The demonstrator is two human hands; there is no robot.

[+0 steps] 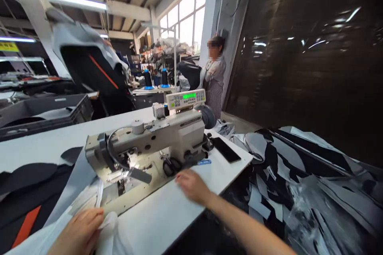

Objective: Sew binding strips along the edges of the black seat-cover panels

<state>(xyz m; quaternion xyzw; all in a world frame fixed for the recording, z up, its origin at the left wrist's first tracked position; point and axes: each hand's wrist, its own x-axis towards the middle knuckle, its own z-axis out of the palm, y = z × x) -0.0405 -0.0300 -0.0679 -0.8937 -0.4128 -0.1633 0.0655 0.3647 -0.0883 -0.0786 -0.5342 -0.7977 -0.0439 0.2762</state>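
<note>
My left hand (pixel 79 233) is at the lower left, its fingers closed on a bunch of white fabric (pixel 110 231) that lies on the white sewing table (pixel 167 211). My right hand (pixel 191 185) reaches over the table toward the black scissors (pixel 171 166) at the base of the sewing machine (pixel 149 139). It is blurred by motion, and its fingers cannot be made out. Grey fabric (pixel 74 179) runs under the machine's needle area. Black fabric with an orange stripe (pixel 25 207) lies at the far left.
A black phone (pixel 226 149) and a blue clip (pixel 204 162) lie near the table's right edge. A heap of black and grey cut pieces (pixel 284 175) fills the right side. Another person (pixel 214 77) stands behind. Two thread cones (pixel 155 77) and a grey crate (pixel 44 113) are farther back.
</note>
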